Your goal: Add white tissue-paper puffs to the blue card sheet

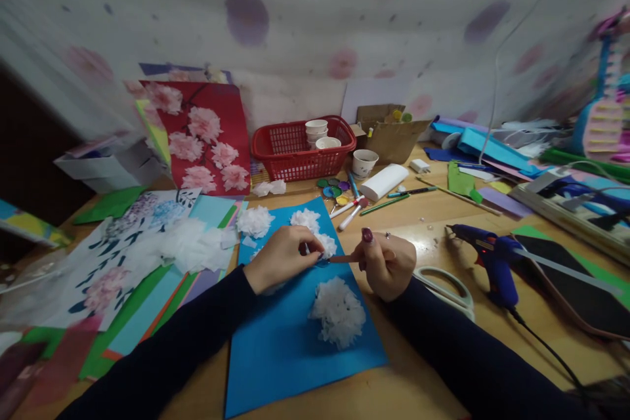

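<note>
A blue sheet of card (300,367) lies in front of me with several white tissue-paper flowers on it. My right hand (391,262) grips a thin brown pencil (346,258), held nearly level with its dark tip towards the left. At that tip the thumb and fingers of my left hand (288,254) close together; whatever they hold is hidden. Just beyond my fingers are two small white flowers, one of them a tissue flower (305,219). A larger white flower (338,313) rests nearer to me. Another white flower (254,221) overlaps the card's left edge.
A blue glue gun (487,256) lies at the right, cord trailing, near white-handled scissors (450,289) and a dark phone (581,282). Behind stand a red basket (290,164) with cups, a paper cup (365,163) and a red card with pink flowers (209,138). Coloured papers cover the left.
</note>
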`<action>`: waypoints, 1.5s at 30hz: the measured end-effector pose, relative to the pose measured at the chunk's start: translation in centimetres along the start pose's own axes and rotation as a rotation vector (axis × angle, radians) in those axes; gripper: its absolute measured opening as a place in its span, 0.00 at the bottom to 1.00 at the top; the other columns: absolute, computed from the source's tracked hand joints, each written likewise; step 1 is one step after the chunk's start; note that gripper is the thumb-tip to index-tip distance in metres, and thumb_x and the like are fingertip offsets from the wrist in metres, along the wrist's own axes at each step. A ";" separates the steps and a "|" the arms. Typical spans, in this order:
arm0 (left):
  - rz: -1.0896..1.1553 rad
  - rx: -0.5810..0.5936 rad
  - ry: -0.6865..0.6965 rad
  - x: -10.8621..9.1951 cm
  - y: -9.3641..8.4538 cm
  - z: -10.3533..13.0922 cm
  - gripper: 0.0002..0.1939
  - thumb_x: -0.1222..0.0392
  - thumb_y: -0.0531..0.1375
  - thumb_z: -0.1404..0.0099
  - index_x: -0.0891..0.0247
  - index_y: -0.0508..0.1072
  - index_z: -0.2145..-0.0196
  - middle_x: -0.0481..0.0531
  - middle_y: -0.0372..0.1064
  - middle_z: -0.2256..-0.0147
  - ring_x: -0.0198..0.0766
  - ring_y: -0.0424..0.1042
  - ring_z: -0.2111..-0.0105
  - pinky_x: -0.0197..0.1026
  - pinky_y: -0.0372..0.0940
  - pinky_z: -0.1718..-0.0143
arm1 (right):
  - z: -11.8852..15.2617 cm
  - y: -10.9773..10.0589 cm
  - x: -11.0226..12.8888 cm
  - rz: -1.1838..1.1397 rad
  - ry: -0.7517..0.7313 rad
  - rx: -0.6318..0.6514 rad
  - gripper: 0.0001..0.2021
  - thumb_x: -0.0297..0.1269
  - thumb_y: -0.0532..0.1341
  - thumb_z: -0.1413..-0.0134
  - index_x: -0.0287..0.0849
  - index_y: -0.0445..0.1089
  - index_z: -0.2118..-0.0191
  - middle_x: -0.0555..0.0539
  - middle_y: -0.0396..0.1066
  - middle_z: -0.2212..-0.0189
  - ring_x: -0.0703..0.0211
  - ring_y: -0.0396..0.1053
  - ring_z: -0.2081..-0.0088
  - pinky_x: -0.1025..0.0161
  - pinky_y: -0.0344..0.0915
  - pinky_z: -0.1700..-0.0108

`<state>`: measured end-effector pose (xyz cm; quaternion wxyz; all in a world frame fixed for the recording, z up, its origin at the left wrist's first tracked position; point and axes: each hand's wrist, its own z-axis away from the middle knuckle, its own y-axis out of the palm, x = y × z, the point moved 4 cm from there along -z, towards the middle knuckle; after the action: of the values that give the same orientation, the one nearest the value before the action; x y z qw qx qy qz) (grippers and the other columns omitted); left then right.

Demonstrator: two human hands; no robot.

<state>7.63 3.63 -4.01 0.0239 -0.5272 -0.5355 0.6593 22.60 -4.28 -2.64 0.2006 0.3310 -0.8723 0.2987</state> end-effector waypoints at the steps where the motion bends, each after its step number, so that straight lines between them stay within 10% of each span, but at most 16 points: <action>1: 0.031 0.016 -0.022 0.0 0.0 0.0 0.06 0.68 0.59 0.44 0.64 0.77 0.72 0.50 0.74 0.72 0.35 0.69 0.72 0.35 0.62 0.68 | 0.0 -0.1 0.1 -0.006 0.012 -0.007 0.26 0.37 0.49 0.38 0.42 0.67 0.86 0.52 0.61 0.92 0.68 0.60 0.87 0.68 0.55 0.81; 12: -0.064 -0.009 -0.017 0.2 0.6 -0.2 0.05 0.68 0.59 0.44 0.64 0.76 0.72 0.50 0.73 0.72 0.35 0.69 0.70 0.35 0.61 0.68 | -0.1 0.2 0.1 0.028 -0.029 0.048 0.23 0.35 0.53 0.40 0.42 0.64 0.86 0.53 0.61 0.91 0.69 0.59 0.86 0.68 0.53 0.80; 21: -0.067 0.003 0.001 0.3 0.8 -0.1 0.06 0.68 0.58 0.43 0.64 0.76 0.71 0.50 0.73 0.71 0.35 0.69 0.71 0.36 0.62 0.67 | -0.3 0.8 0.4 0.120 -0.122 0.036 0.25 0.36 0.55 0.43 0.43 0.43 0.87 0.57 0.44 0.90 0.70 0.44 0.86 0.66 0.43 0.80; 35: -0.335 0.024 -0.089 1.7 -1.6 0.8 0.19 0.73 0.53 0.46 0.62 0.72 0.57 0.54 0.74 0.57 0.45 0.72 0.56 0.45 0.64 0.53 | -0.1 1.9 -0.5 0.118 0.011 0.136 0.22 0.37 0.52 0.39 0.42 0.60 0.85 0.52 0.61 0.90 0.68 0.61 0.85 0.69 0.51 0.80; 45: -0.387 0.128 -0.130 1.3 -1.1 1.0 0.20 0.72 0.54 0.45 0.64 0.72 0.54 0.58 0.73 0.55 0.48 0.71 0.53 0.47 0.63 0.52 | 0.0 1.0 -0.9 -0.004 0.089 -0.017 0.23 0.38 0.53 0.39 0.42 0.66 0.86 0.52 0.65 0.91 0.68 0.61 0.87 0.70 0.56 0.80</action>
<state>5.76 4.20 -4.21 0.1490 -0.3682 -0.5842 0.7078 22.53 -3.29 -3.55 0.2427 0.3175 -0.8642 0.3056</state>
